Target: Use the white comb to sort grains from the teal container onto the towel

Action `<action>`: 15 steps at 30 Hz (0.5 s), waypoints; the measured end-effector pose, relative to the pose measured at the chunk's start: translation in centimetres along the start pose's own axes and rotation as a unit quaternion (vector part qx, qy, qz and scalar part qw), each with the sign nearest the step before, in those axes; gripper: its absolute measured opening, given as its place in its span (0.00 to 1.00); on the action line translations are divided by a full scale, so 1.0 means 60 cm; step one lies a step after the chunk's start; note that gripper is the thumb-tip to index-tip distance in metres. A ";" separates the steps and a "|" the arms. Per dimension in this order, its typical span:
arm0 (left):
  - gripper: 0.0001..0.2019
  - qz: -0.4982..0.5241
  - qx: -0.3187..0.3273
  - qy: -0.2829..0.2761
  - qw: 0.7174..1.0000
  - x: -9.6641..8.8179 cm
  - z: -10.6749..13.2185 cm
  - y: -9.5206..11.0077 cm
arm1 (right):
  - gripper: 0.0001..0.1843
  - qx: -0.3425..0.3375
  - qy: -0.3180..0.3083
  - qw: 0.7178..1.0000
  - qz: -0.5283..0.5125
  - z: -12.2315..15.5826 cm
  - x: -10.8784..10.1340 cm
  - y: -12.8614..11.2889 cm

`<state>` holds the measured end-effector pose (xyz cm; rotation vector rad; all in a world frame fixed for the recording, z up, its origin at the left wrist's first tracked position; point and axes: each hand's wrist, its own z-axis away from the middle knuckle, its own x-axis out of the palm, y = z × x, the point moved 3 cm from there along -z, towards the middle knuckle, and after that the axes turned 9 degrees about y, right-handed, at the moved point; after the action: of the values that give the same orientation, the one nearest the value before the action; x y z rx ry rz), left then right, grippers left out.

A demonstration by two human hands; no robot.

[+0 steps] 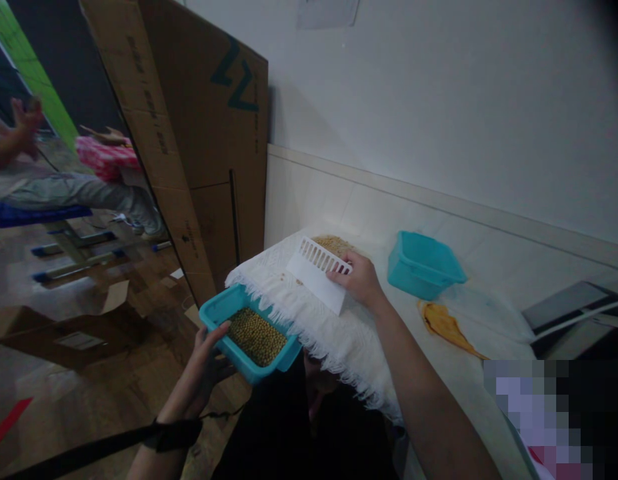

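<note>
My left hand (pixel 209 357) grips the near left corner of a turquoise plastic bin (pixel 213 308), its thumb over the rim. Small round greenish beans (pixel 256 337) cover the bin's bottom. The bin is held at the table edge, just under the fringe of a white cloth (pixel 369 360). In my right hand (pixel 359 277) is a flat white plastic plate with a row of slots (pixel 316 283), pinched at its right end and tilted above the cloth. Behind the plate lies a heap of tan grains (pixel 333 243), partly hidden by it. A few loose grains lie left of the plate.
A second turquoise bin (pixel 423 263) stands at the back right by the wall. Near it lie a yellow-orange cloth (pixel 446 327) and clear plastic. A tall cardboard box (pixel 209 133) rises at the left. Another person's hands (pixel 26 123) show beyond it.
</note>
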<state>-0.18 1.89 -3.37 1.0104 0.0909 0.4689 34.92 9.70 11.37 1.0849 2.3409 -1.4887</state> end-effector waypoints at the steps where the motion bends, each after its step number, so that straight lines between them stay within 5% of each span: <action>1: 0.47 -0.001 0.000 0.002 1.000 0.000 0.000 0.000 | 0.13 0.001 -0.003 1.000 0.000 0.001 0.002 0.000; 15: 0.39 0.008 0.011 -0.015 1.000 0.003 0.016 0.008 | 0.11 -0.014 0.002 1.000 0.003 0.005 -0.004 -0.011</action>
<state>0.12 1.41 -2.40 1.0411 0.0611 0.4668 34.60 9.18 11.79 1.0871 2.3515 -1.4488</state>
